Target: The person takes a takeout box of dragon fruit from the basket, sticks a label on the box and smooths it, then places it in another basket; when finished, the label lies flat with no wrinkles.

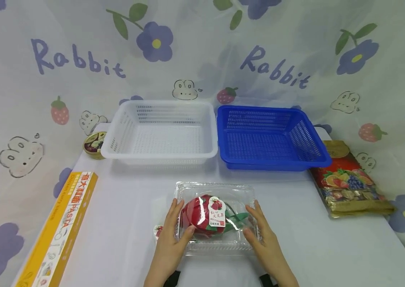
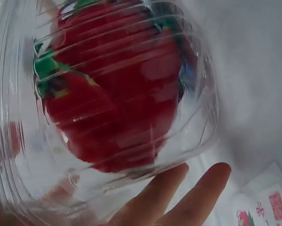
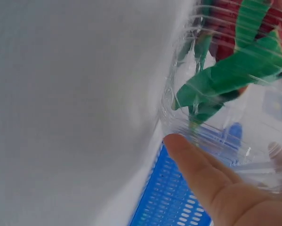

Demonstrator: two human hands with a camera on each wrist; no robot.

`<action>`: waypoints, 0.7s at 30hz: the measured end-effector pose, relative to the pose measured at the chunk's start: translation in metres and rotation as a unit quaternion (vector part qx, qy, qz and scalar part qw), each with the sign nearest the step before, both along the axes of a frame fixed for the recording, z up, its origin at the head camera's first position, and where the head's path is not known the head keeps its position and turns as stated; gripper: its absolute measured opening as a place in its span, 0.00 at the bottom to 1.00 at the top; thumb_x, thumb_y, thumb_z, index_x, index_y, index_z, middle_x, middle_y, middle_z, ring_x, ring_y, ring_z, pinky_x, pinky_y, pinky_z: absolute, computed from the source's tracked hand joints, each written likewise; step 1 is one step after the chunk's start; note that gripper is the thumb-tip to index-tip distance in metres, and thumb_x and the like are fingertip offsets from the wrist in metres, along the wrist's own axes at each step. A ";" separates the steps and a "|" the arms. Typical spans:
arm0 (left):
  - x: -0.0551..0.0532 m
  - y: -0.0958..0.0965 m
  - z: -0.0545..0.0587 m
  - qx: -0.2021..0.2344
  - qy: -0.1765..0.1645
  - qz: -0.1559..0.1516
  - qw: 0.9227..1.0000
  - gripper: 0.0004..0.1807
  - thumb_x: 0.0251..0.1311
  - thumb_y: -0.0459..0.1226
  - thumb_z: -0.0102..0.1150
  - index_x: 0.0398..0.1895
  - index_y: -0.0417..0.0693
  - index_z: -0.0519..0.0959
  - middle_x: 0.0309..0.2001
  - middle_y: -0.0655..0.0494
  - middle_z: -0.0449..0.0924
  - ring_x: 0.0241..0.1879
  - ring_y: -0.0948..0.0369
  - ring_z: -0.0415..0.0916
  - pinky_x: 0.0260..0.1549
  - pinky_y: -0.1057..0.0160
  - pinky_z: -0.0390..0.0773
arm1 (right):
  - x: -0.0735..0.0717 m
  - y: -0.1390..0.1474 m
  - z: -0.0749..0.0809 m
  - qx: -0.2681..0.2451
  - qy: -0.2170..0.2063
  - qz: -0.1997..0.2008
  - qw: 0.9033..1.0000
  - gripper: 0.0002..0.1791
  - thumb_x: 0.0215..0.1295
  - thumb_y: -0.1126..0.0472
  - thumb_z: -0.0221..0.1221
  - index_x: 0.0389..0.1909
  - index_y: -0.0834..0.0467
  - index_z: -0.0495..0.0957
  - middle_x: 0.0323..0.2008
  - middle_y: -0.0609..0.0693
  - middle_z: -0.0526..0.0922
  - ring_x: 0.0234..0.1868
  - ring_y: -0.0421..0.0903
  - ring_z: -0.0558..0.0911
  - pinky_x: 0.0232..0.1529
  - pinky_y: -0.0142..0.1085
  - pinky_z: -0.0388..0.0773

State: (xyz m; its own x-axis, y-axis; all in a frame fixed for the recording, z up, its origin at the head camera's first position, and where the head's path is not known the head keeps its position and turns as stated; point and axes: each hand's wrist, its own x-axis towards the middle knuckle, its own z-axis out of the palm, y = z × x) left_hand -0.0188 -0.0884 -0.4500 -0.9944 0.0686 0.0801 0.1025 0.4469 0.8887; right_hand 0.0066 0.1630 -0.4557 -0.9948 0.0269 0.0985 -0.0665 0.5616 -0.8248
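I see spread fingers (image 2: 202, 197) flanking that clear rectangular plastic box (image 1: 220, 247): left hand (image 1: 168, 248) at nine o'clock, right hand (image 1: 270, 245) at three.

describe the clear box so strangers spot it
On the table, find the white basket and blue basket. Nearer, between the left hand and right hand, sits the clear box: see-through plastic around something red and green, unlike the open baskets.
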 end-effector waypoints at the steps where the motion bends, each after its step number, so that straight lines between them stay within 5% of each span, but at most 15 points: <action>1: 0.000 0.001 0.000 0.001 0.001 -0.001 1.000 0.36 0.64 0.47 0.59 0.74 0.59 0.58 0.77 0.51 0.50 0.73 0.41 0.54 0.58 0.26 0.61 | 0.001 0.001 -0.001 -0.004 0.001 0.002 1.000 0.32 0.68 0.61 0.55 0.72 0.48 0.60 0.77 0.60 0.48 0.72 0.69 0.57 0.58 0.74 0.57; 9: -0.003 0.003 0.003 0.002 0.013 0.003 1.000 0.36 0.63 0.45 0.59 0.74 0.56 0.59 0.77 0.46 0.51 0.73 0.39 0.54 0.58 0.25 0.59 | -0.002 0.001 -0.004 -0.007 0.036 0.018 0.999 0.34 0.66 0.63 0.57 0.71 0.47 0.60 0.76 0.62 0.49 0.72 0.69 0.56 0.58 0.67 0.67; 21: -0.002 0.003 0.010 0.006 0.011 0.006 1.000 0.32 0.61 0.44 0.62 0.69 0.54 0.66 0.75 0.40 0.52 0.71 0.38 0.58 0.58 0.27 0.60 | 0.003 0.003 -0.002 -0.012 0.070 0.040 0.997 0.35 0.56 0.60 0.66 0.67 0.50 0.67 0.77 0.61 0.47 0.68 0.74 0.61 0.54 0.75 0.63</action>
State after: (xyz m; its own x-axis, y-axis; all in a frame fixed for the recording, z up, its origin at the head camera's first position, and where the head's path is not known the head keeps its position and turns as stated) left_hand -0.0204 -0.0854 -0.4403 -0.9931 0.0556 0.1036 0.1175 0.4377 0.8914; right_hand 0.0097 0.1662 -0.4582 -0.9703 -0.0477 0.2372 -0.2259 0.5302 -0.8172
